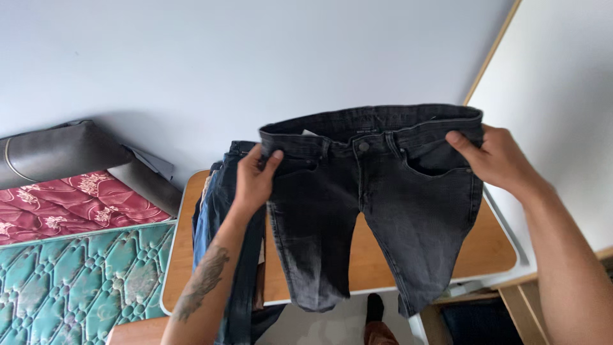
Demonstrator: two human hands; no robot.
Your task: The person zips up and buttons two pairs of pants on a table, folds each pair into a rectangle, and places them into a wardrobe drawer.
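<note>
From the head view, you hold a pair of black jeans (370, 198) up in front of you by the waistband, front side facing you, button closed. Your left hand (255, 176) pinches the waistband's left corner, its grip clamped on the denim with the thumb on the front. Your right hand (495, 160) is closed on the right corner just above the front pocket, thumb over the fabric. The waistband is stretched level between both hands, and the two legs hang straight down, apart from each other, their hems dangling over the near edge of the wooden counter (491, 246).

Behind your left forearm, a pile of blue jeans (217, 211) lies on the counter's left side. A patterned mattress (76, 268) sits further left.

By my judgement, you are at the spread-and-hold stage. A fold would call for both grips to stay clamped while the legs come together evenly, keeping the hems from dragging on the counter's edge.
</note>
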